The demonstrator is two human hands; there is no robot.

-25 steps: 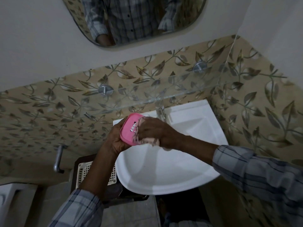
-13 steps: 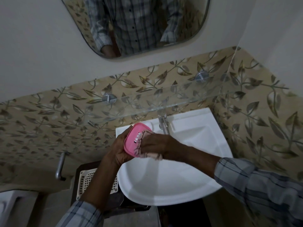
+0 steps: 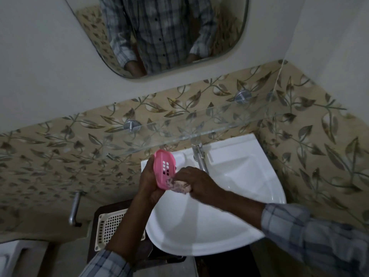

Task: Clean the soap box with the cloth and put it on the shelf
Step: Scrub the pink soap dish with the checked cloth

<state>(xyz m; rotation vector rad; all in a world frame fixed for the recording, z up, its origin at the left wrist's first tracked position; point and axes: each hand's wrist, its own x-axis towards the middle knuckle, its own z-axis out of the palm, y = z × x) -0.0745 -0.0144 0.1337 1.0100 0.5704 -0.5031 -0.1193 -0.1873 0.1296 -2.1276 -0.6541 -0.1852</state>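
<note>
My left hand [image 3: 148, 181] grips a pink soap box [image 3: 164, 168] from behind and holds it tilted on edge over the left rim of the white sink [image 3: 249, 200]. Its slotted inside faces right. My right hand [image 3: 194, 181] is closed on a crumpled pale cloth [image 3: 179, 185] and presses it against the box's lower end. A clear glass shelf [image 3: 199, 124] on two metal pegs runs along the leaf-patterned tiles just above the sink.
A metal tap [image 3: 199, 156] stands at the back of the sink, close to my right hand. A cream perforated basket [image 3: 111, 226] sits on a dark stand at lower left. A metal handle [image 3: 74, 208] juts from the left wall. A mirror [image 3: 159, 33] hangs above.
My right hand with the cloth has slid from the box's middle down to its lower end, uncovering the slotted inside. The view has tilted upward a little.
</note>
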